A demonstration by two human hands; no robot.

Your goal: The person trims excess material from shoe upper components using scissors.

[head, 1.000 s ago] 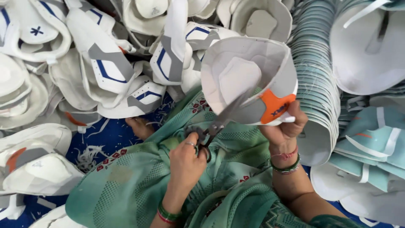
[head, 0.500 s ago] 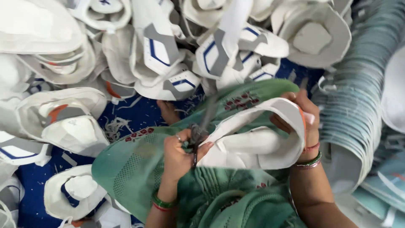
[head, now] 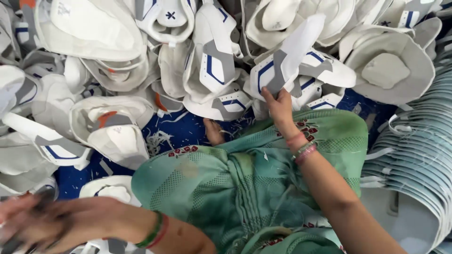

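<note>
My right hand (head: 278,106) reaches forward over my green-clad lap (head: 245,178) and grips the lower edge of a white shoe upper (head: 287,61) with grey and blue panels, which stands up out of the pile. My left hand (head: 33,223) is at the lower left, blurred by motion. It is closed around a dark shape that looks like the scissors (head: 43,201). Bangles sit on both wrists.
A heap of white shoe uppers (head: 108,127) fills the far and left side on a blue floor covering (head: 188,134). A tall curved stack of pale blue-green pieces (head: 414,155) stands at the right. My bare foot (head: 214,132) pokes out by the lap.
My right hand has let go of the white upper it held over the lap and has reached forward to another in the pile. My left hand has swung out to the lower left.
</note>
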